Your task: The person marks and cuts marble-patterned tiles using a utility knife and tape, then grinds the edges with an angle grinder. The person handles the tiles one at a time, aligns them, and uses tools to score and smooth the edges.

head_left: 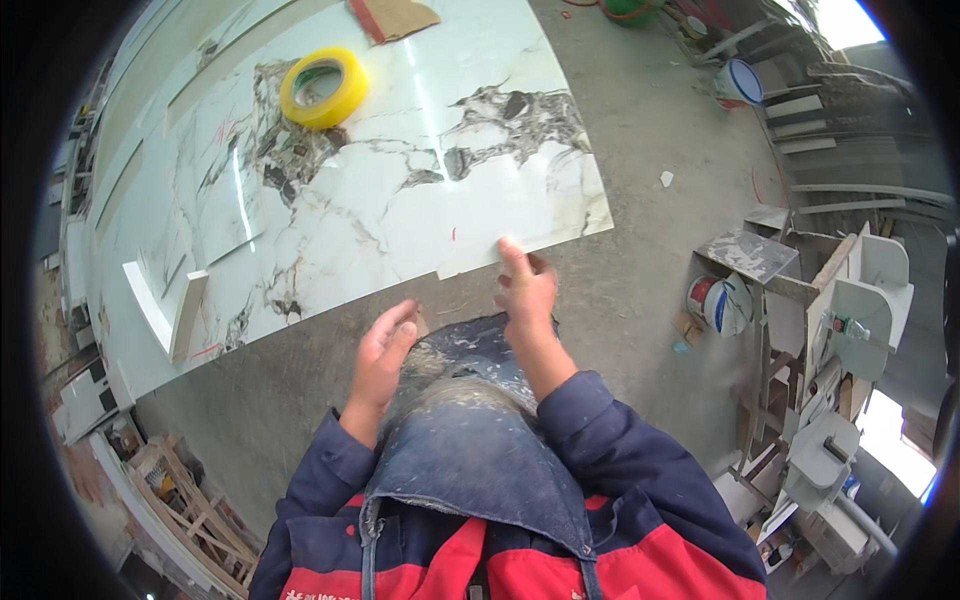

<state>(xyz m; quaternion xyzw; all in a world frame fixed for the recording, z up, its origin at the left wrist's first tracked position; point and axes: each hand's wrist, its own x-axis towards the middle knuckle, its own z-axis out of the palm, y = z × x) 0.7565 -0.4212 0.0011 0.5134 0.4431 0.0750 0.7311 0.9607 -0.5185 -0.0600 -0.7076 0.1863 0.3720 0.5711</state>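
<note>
A large glossy white marble-patterned slab [380, 180] with dark grey veins lies in front of me. My right hand [524, 290] is at its near edge, thumb up against the rim, fingers curled; whether it grips the slab is unclear. My left hand [384, 345] hovers just below the slab's near edge, fingers loosely apart, holding nothing. A yellow roll of tape [324, 87] rests on the slab's far part. A dusty blue apron [470, 420] hangs over my front between both forearms.
A brown cardboard piece [392, 17] lies at the slab's far end. White stone strips [165, 305] sit at the slab's left. Paint buckets [722, 302] and cut stone pieces [850, 300] crowd the right; a wooden pallet [190, 505] lies lower left on the concrete floor [640, 150].
</note>
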